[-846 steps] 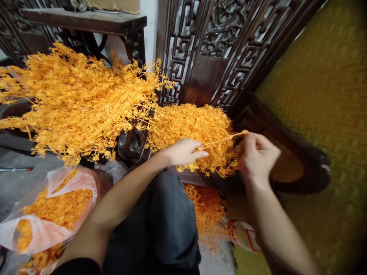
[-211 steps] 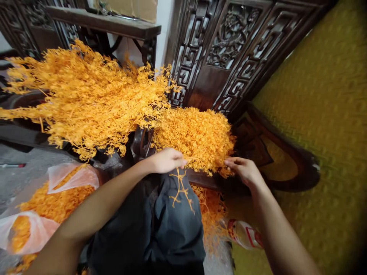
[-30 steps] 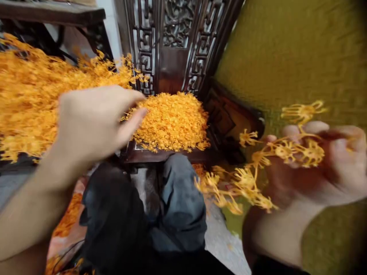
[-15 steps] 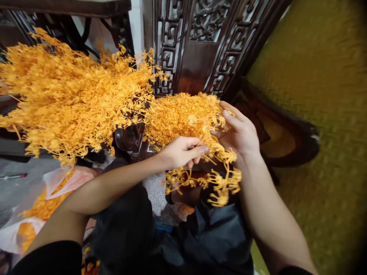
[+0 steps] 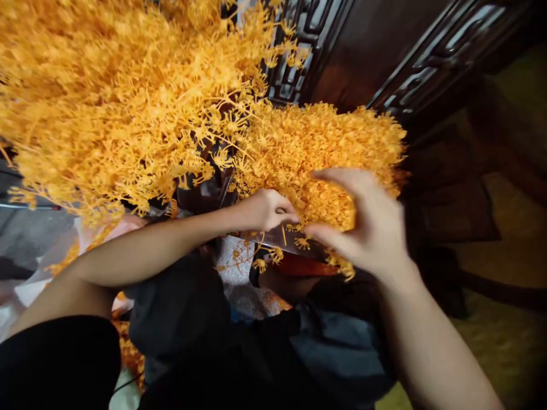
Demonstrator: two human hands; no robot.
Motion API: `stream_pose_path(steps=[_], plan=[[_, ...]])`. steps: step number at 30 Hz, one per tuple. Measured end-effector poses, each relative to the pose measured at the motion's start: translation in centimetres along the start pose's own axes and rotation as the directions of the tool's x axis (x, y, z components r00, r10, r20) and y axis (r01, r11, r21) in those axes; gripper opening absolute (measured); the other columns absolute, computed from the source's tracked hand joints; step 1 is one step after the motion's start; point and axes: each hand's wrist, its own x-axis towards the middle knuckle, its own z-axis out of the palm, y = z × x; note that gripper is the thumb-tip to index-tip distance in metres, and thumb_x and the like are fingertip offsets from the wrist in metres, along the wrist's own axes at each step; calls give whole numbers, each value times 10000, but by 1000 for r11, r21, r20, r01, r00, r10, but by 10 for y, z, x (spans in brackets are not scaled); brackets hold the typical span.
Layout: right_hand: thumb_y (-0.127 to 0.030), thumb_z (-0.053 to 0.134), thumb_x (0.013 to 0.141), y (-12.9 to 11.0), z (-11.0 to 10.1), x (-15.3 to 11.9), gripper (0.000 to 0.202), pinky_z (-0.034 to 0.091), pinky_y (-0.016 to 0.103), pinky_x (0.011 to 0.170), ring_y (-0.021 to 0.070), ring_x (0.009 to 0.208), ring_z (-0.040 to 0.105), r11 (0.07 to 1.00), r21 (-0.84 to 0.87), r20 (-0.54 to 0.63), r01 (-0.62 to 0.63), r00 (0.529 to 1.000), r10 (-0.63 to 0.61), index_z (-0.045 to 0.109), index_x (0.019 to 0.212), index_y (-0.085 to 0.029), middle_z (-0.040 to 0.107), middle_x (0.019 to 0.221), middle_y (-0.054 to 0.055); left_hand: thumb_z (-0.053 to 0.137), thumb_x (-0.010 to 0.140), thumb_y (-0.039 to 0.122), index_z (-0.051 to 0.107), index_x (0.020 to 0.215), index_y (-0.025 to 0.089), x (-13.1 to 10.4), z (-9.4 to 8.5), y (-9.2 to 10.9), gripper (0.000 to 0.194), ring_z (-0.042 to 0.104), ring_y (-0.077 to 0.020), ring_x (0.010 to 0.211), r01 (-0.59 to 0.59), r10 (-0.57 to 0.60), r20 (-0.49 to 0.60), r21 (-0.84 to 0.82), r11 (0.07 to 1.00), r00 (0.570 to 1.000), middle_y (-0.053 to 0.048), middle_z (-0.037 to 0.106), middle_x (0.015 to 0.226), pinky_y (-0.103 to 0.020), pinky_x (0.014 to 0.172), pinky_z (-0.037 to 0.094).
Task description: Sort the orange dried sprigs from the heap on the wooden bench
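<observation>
My left hand (image 5: 271, 212) is pinched closed in front of the smaller heap of orange sprigs (image 5: 325, 142), with thin orange stems hanging just below its fingertips. Whether a stem is between those fingers is too small to tell. To its right, my right hand (image 5: 367, 222) is spread, thumb and fingers apart, slightly blurred, with nothing seen in its grasp. The heap lies on a dark wooden surface (image 5: 294, 242) behind both hands. A much larger mass of orange sprigs (image 5: 128, 102) fills the upper left.
Carved dark wooden panels (image 5: 363, 51) stand behind the heap. At the lower left are plastic bags (image 5: 40, 285) with orange pieces. A shiny bubble-like wrap (image 5: 235, 259) lies below the wooden surface's edge, near my knees.
The view has moved closer and tilted. My right hand has come away from the orange sprig it was handling and opened. The large dangling sprig between my hands is no longer there.
</observation>
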Motion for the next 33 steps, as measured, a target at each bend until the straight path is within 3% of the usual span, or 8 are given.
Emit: stream_pose_path(steps=[5, 9, 13, 16, 20, 26, 30, 33], plan=[[-214, 636, 906, -4, 31, -12, 945, 578, 459, 932, 338, 1253, 607, 997, 63, 471, -50, 882, 14, 61, 1654, -255, 490, 1511, 181, 762, 767, 349, 735, 892, 132, -4, 3, -6, 251, 613, -158, 740, -198, 201, 0, 191, 961, 980, -65, 711, 830, -288, 686, 445], [-201, 584, 948, 11, 24, -18, 573, 560, 335, 659, 230, 731, 714, 975, 60, 632, -213, 765, 128, 482, 1511, -228, 753, 962, 102, 753, 770, 227, 691, 755, 169, -14, 0, -11, 86, 619, -163, 698, -160, 140, 79, 406, 900, 987, -43, 682, 749, -284, 662, 420], [-300, 538, 1010, 18, -10, -20, 246, 507, 242, 575, 138, 580, 655, 848, 290, 785, -444, 617, 55, 729, 884, -209, 702, 699, 23, 622, 802, 95, 634, 696, 185, -20, -12, -7, 140, 569, -123, 611, -219, 147, 219, 349, 911, 965, -4, 646, 672, -262, 630, 382], [-362, 565, 1004, 19, -24, -23, 248, 487, 234, 534, 129, 543, 632, 689, 445, 694, -572, 707, 138, 717, 890, -201, 681, 644, 11, 527, 939, 234, 626, 836, 177, -21, -19, 8, 154, 550, -104, 582, -170, 143, 273, 77, 982, 951, -4, 662, 707, -245, 599, 386], [-454, 626, 964, 14, -1, -21, 252, 421, 227, 482, 104, 491, 523, 523, 633, 426, -571, 821, 381, 656, 917, -208, 589, 597, -29, 378, 1028, 426, 592, 978, 150, -18, -11, 24, 353, 558, -108, 588, -60, 80, 120, -155, 986, 990, -11, 655, 689, -245, 641, 439], [-506, 784, 819, -4, 41, -6, 348, 394, 227, 459, 95, 492, 450, 355, 743, 344, -568, 778, 527, 606, 947, -237, 500, 628, -62, 460, 984, 544, 280, 1524, 57, -14, 12, 18, 749, 592, -157, 611, -66, 54, -88, -144, 987, 995, -13, 656, 684, -280, 682, 455], [-518, 733, 861, -15, 44, -3, 425, 344, 230, 434, 90, 487, 402, 374, 740, 271, -559, 756, 595, 572, 640, -194, 458, 571, -31, 605, 887, 614, 33, 1603, 29, -19, 13, 12, 1087, 565, -163, 575, -46, 44, -63, -24, 999, 997, -29, 684, 711, -277, 640, 430], [-490, 727, 876, -17, 43, -3, 346, 369, 235, 441, 100, 498, 448, 398, 752, 201, -526, 757, 622, 637, 703, -204, 515, 608, -17, 614, 877, 629, 39, 1613, 54, -25, 7, 11, 1096, 591, -168, 592, -59, 61, -92, 25, 998, 994, -44, 712, 752, -275, 662, 448]])
